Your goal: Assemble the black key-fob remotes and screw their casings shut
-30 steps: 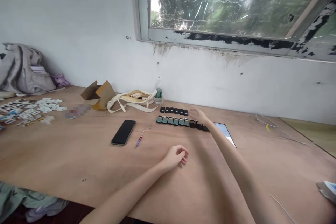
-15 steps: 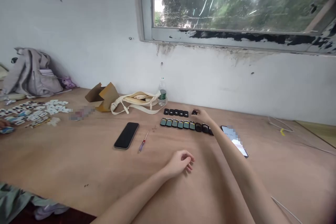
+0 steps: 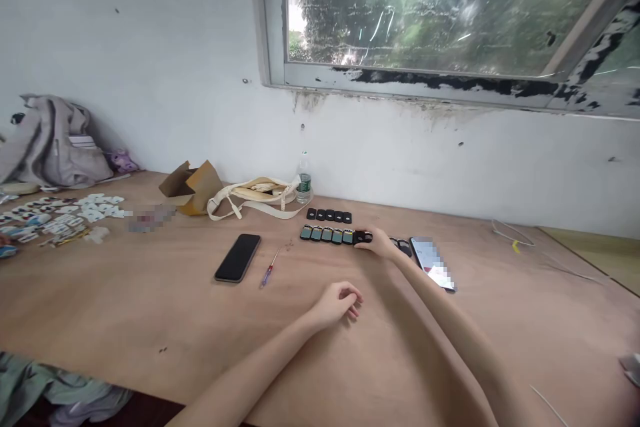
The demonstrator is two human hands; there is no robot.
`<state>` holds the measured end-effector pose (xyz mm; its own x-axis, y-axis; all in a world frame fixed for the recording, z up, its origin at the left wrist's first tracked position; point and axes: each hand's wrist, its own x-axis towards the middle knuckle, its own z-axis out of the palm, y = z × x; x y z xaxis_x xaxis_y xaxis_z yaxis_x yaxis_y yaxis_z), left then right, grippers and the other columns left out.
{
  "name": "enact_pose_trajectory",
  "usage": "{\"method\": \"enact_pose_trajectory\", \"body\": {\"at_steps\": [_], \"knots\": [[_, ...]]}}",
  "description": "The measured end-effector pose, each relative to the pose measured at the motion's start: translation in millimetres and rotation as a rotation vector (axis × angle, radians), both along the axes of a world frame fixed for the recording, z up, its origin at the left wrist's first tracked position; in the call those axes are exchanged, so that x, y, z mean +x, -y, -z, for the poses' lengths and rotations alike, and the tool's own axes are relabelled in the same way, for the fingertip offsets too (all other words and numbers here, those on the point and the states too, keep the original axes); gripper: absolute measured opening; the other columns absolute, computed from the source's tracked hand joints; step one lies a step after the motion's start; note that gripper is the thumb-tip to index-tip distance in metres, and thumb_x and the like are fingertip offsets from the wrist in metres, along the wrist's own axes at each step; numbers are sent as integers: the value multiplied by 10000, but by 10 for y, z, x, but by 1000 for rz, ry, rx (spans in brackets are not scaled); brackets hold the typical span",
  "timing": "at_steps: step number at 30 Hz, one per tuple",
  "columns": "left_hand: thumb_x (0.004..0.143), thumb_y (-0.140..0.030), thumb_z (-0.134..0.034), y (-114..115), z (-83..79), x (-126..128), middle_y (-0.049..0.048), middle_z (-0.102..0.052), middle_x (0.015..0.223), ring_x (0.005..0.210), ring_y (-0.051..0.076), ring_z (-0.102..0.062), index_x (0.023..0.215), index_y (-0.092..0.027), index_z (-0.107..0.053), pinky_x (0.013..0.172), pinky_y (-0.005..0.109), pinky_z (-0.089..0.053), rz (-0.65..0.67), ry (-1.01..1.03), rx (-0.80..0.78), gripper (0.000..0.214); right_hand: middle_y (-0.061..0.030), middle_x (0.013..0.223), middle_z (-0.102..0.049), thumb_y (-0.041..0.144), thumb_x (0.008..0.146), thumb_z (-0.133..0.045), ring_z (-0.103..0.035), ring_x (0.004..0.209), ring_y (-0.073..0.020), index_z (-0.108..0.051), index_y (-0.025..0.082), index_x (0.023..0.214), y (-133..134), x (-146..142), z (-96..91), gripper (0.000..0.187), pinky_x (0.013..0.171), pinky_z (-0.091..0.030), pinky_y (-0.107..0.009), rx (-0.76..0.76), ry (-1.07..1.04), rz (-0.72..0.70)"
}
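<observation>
My right hand [image 3: 377,242] rests at the right end of a near row of small teal-topped rectangular modules [image 3: 327,235], its fingertips pinching a small black piece [image 3: 361,237]. Beyond that row lies a shorter row of flat black pieces [image 3: 329,216]. Just right of my hand sit dark round pieces [image 3: 401,247], partly hidden by it. My left hand [image 3: 336,303] lies on the plywood table [image 3: 150,307] in front of the rows, fingers loosely curled, holding nothing. A black smartphone [image 3: 237,257] and a small red-handled screwdriver [image 3: 268,271] lie left of it.
A second phone [image 3: 431,263] with a blurred screen lies right of my right hand. Along the wall stand a water bottle [image 3: 303,180], a cream tote bag [image 3: 250,201] and torn cardboard [image 3: 193,187]. White stickers [image 3: 65,215] and a grey backpack [image 3: 47,143] lie far left.
My right hand has moved from the far row's right end toward me to the near row, bringing a black piece. The far row is one piece shorter. My left hand has barely moved.
</observation>
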<state>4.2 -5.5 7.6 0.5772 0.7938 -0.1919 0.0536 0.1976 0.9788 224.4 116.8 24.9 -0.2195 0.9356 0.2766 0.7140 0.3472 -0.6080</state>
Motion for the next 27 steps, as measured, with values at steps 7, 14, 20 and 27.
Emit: {"method": "enact_pose_trajectory", "body": {"at_steps": [7, 14, 20, 27], "knots": [[760, -380, -592, -23, 46, -9, 80, -635, 912, 573, 101, -619, 832, -123, -590, 543, 235, -479, 16, 3, 12, 267, -77, 1172, -669, 288, 696, -737, -614, 1090, -279, -640, 218, 1140, -9, -10, 15, 460, 973, -459, -426, -18, 20, -24], [766, -372, -604, -11, 11, -9, 70, -632, 873, 560, 88, -611, 816, -117, -592, 548, 219, -482, 16, -3, 4, 261, -61, 1097, -700, 213, 622, -753, -645, 1020, -256, -666, 205, 1070, -122, 9, -47, 456, 921, -495, -381, -58, 17, -46], [797, -390, -610, -44, 20, 20, 96, -628, 945, 552, 80, -605, 828, -113, -590, 548, 226, -512, -158, 81, -20, 280, -90, 1079, -688, 240, 637, -723, -636, 1011, -270, -652, 179, 1044, 70, -82, -161, 418, 924, -488, -414, 25, -44, 77], [800, -474, -642, -87, -42, -26, 131, -644, 1096, 847, 182, -674, 1068, -133, -621, 819, 342, -548, -219, 307, -140, 434, -68, 1191, -626, 299, 676, -737, -578, 1132, -249, -557, 233, 1170, 1105, -552, 9, 530, 998, -456, -413, 74, -380, 107]]}}
